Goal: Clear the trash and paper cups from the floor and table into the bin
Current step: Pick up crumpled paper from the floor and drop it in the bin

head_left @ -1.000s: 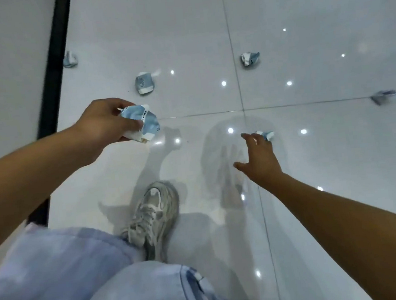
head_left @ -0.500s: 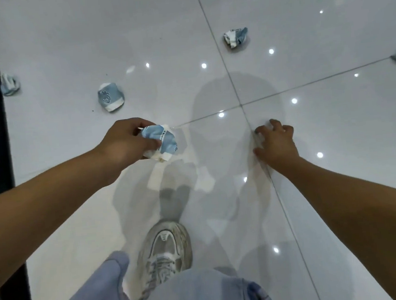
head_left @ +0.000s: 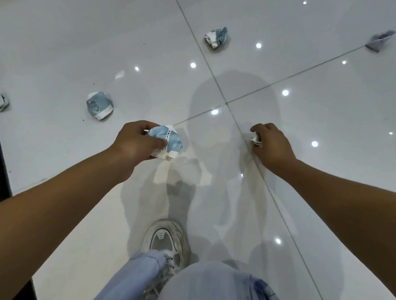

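Now the right hand (head_left: 272,144), reaching open a second ago, has clenched on a small white paper scrap (head_left: 256,140) at centre-right; the left hand (head_left: 135,145) still grasps a crumpled blue-and-white paper cup (head_left: 168,141); both are ready for binning.

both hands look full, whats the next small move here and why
Probably lift the right hand off the floor: its fingers are curled round a small crumpled scrap, and the left hand already holds a crushed cup.
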